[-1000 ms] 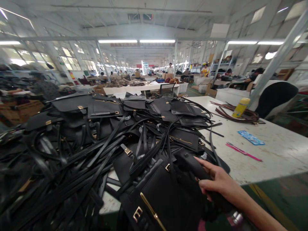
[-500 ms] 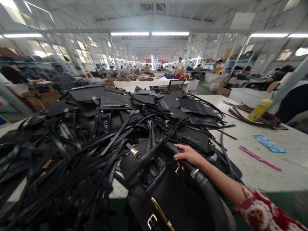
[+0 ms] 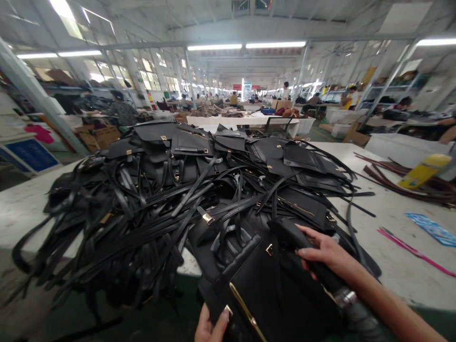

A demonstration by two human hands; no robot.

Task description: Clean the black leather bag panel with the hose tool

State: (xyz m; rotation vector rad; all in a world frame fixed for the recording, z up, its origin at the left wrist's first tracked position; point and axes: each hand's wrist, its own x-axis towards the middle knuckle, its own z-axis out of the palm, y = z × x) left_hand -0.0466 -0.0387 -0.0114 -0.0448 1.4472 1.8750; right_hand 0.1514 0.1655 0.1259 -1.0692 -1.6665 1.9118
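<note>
Right hand [image 3: 329, 251] wraps round a black hose handle [image 3: 288, 232], its tip over the far right of a black bag [image 3: 256, 280]; whether they touch is unclear. Left hand [image 3: 212, 327] pinches that bag's near left edge, thumb at a gold buckle [image 3: 228, 310]. Good work here probably means holding the panel steady and the tip clear of loose straps [image 3: 245, 203]. Beyond, heaped bags [image 3: 192, 143] cover much of the white table [image 3: 395, 282].

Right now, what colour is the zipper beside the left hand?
The zipper is gold, on a black bag; the head view shows it best.
</note>
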